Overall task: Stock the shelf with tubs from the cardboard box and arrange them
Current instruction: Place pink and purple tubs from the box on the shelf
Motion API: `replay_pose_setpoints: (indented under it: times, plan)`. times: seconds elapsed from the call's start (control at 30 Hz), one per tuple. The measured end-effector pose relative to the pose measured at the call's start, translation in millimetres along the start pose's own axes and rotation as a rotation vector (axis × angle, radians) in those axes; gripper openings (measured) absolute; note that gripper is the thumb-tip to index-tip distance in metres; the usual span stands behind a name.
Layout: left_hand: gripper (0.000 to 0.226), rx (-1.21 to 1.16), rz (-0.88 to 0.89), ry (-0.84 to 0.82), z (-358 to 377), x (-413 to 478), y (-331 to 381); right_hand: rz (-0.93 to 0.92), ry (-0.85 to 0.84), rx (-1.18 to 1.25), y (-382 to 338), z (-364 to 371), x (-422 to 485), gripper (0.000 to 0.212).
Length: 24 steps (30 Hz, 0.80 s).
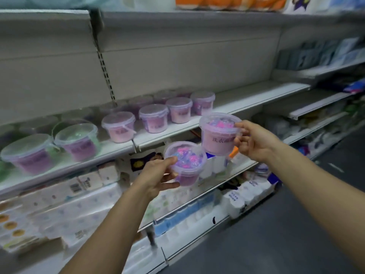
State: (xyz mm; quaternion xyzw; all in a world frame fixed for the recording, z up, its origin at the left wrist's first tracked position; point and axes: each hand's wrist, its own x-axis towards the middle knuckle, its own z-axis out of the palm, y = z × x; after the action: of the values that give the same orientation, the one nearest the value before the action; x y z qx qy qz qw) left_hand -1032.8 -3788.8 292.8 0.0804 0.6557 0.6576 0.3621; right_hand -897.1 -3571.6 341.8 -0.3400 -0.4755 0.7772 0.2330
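My left hand (158, 176) grips a clear tub of pink and purple beads (186, 165) just below the shelf's front edge. A second pink tub (219, 133), held higher, is gripped at its right rim by my right hand (253, 141), level with the white shelf (246, 99). Several matching pink tubs (155, 117) stand in rows on the shelf's middle, and green-tinted tubs with purple labels (78, 141) stand at its left. The cardboard box is out of view.
The shelf's right part (266, 91) is bare. Paper goods and tissue packs (79, 204) fill the lower shelves. Blue and grey packets (325, 54) sit on a higher shelf at right. Dark floor (286, 234) runs along the aisle.
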Motion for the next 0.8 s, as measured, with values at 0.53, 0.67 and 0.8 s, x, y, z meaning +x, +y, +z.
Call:
replay_pose_setpoints:
  times: [0.53,0.67,0.8]
  plan:
    - [0.020,-0.016,0.064,-0.063,119,137,74,-0.093,0.024,-0.054,-113,-68,172,0.004]
    - [0.025,-0.040,0.056,-0.052,126,147,85,-0.096,0.036,-0.058,-119,-69,209,0.006]
    - [0.025,-0.105,0.072,-0.024,133,154,101,-0.081,0.044,-0.101,-121,-66,247,0.017]
